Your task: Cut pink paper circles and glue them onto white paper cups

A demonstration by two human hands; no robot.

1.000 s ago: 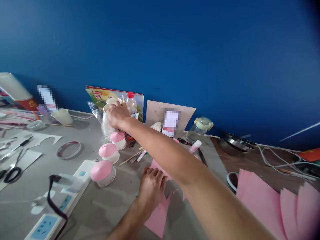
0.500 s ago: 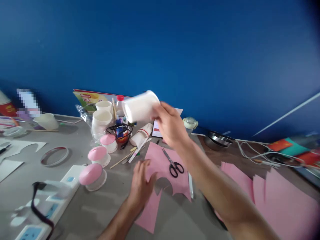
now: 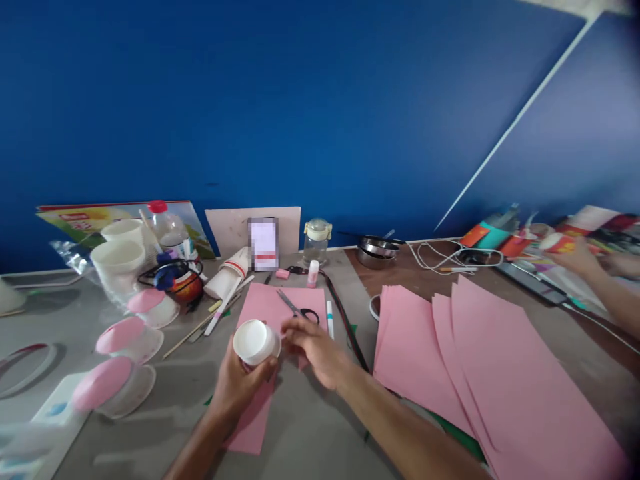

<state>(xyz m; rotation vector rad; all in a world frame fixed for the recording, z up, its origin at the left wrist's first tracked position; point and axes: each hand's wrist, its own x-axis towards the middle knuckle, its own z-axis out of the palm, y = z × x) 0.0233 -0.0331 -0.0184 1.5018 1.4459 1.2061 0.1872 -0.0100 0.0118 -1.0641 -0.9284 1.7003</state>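
A white paper cup (image 3: 257, 343) is in my left hand (image 3: 239, 383), whose fingers and thumb wrap round its side. One round end of the cup tilts up towards me. My right hand (image 3: 320, 350) is just right of the cup, empty, with its fingers loosely bent and apart; they are slightly blurred. Beyond it, black-handled scissors (image 3: 300, 313) lie on a cut pink sheet (image 3: 260, 299). A pink paper strip (image 3: 250, 427) lies beneath my left hand. Several short white cup pieces with pink domed tops (image 3: 103, 385) stand in a row at left.
Stacked white cups (image 3: 117, 260), a red-capped bottle (image 3: 159, 227) and a phone (image 3: 264, 243) line the back. A glue stick (image 3: 313, 273) and marker (image 3: 330, 319) lie near the sheet. Pink paper (image 3: 415, 340) covers the right. Another person's hand (image 3: 580, 260) is at far right.
The cup has come down from up in my right hand into my left hand. My right hand has let go and lowered beside it. The view has turned to the right.
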